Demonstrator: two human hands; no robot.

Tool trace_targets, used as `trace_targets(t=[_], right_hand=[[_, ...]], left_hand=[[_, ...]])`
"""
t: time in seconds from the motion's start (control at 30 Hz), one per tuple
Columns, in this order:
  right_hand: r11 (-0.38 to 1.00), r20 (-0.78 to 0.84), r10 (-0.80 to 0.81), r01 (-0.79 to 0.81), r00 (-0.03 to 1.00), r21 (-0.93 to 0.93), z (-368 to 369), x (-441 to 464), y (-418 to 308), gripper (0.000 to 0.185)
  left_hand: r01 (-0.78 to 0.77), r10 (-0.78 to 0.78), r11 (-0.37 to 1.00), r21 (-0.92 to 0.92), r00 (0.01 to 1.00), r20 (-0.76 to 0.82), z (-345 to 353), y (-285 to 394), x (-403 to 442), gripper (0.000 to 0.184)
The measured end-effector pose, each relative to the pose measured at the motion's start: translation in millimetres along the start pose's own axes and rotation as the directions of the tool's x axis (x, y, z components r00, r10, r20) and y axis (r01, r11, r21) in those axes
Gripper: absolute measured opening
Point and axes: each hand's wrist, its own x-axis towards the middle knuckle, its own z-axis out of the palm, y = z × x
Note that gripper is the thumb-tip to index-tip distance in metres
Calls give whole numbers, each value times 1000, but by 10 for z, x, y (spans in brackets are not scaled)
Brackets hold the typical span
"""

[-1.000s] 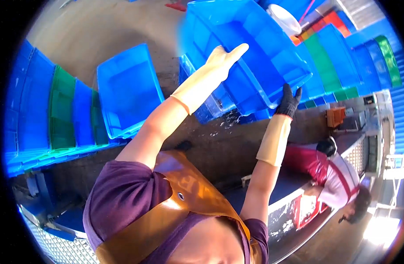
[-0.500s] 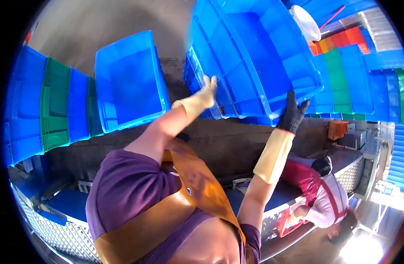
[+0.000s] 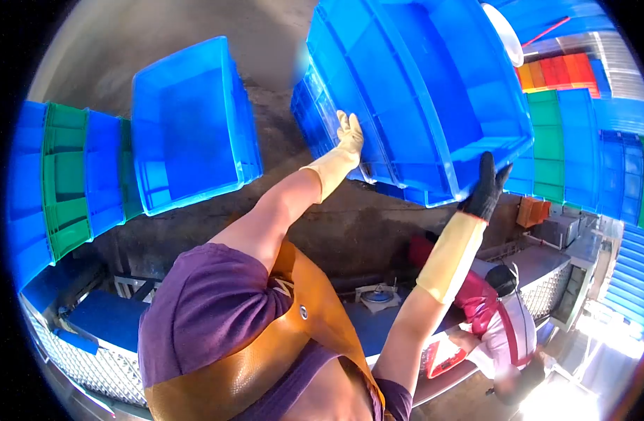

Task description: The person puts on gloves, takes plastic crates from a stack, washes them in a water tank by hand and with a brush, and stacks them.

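A tall stack of blue plastic crates stands before me; its top blue crate [image 3: 434, 63] is tilted with its hollow facing me. My left hand [image 3: 349, 140], in a cream rubber glove, lies against the stack's side with fingers stretched out. My right hand [image 3: 483, 188], in a black glove with a cream sleeve cuff, grips the top crate's near right corner by the rim. Some of its fingers are hidden behind the rim. To the left is a separate blue crate [image 3: 185, 133] with an open top, apart from both hands.
Blue and green crates [image 3: 64, 175] are stacked at far left; more crates [image 3: 546, 140] stand at right. A white round container [image 3: 504, 35] is beyond the stack. Behind me, a co-worker [image 3: 501, 323] bends by a metal counter near a red basket [image 3: 445, 358]. Dark floor [image 3: 266, 217] lies between.
In view, the stack and both hands have shifted right and slightly down. The separate blue crate appears farther left. My right hand keeps its hold on the rim.
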Motion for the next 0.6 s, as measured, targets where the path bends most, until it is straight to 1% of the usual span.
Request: trace_targets(t=[0.03, 0.07, 0.1, 0.13, 0.2, 0.23, 0.3, 0.33, 0.4, 0.43, 0.47, 0.5, 0.53, 0.57, 0.6], right_hand=[[1000, 1, -9, 9, 1000, 29, 73, 29, 5, 89], [998, 2, -14, 13, 1000, 59, 133, 77, 20, 91], [998, -40, -33, 35, 999, 50, 148, 205, 109, 90], [982, 26, -138, 133, 990, 134, 186, 306, 234, 86], [988, 9, -95, 93, 995, 125, 438, 242, 47, 83], [988, -7, -82, 82, 997, 127, 512, 301, 66, 83], [996, -123, -76, 81, 989, 37, 661, 413, 79, 83], [995, -125, -73, 80, 989, 51, 650, 377, 76, 83], [989, -83, -83, 92, 993, 112, 688, 266, 26, 85], [961, -39, -185, 189, 982, 204, 583, 493, 348, 85], [962, -54, -202, 209, 978, 178, 623, 335, 205, 82], [948, -16, -220, 217, 975, 233, 562, 441, 355, 82], [945, -74, -111, 128, 991, 301, 569, 365, 344, 77], [930, 47, -139, 114, 989, 350, 492, 219, 254, 72], [931, 30, -131, 112, 991, 347, 484, 31, 178, 67]], left_hand=[[-60, 60, 998, 11, 998, -13, 110, -162, 171, 58], [-47, 47, 999, 13, 999, -15, 73, 62, 169, 57], [-23, 23, 1000, 2, 1000, 4, -8, 312, 112, 55], [-7, 8, 1000, -10, 1000, 26, -92, 524, 102, 53], [17, -15, 999, -27, 996, 83, -275, 864, 54, 49], [34, -30, 999, -34, 992, 121, -356, 1027, 22, 48], [71, -65, 997, -24, 977, 202, -562, 1285, -121, 45], [101, -99, 995, 5, 962, 253, -699, 1358, -246, 43], [172, -208, 978, 121, 885, 416, -1161, 1312, -648, 41], [129, -89, 992, -1, 687, 722, -1521, 905, -528, 36], [-46, -55, 994, 103, 604, 795, -1866, 742, -649, 36], [-228, -108, 922, 313, 624, 774, -2237, 684, -836, 37], [-364, -187, 760, 539, 671, 717, -2613, 589, -967, 38], [-415, -275, 545, 728, 732, 624, -2995, 533, -1081, 40], [-418, -371, 298, 858, 777, 508, -3368, 506, -1173, 43]])
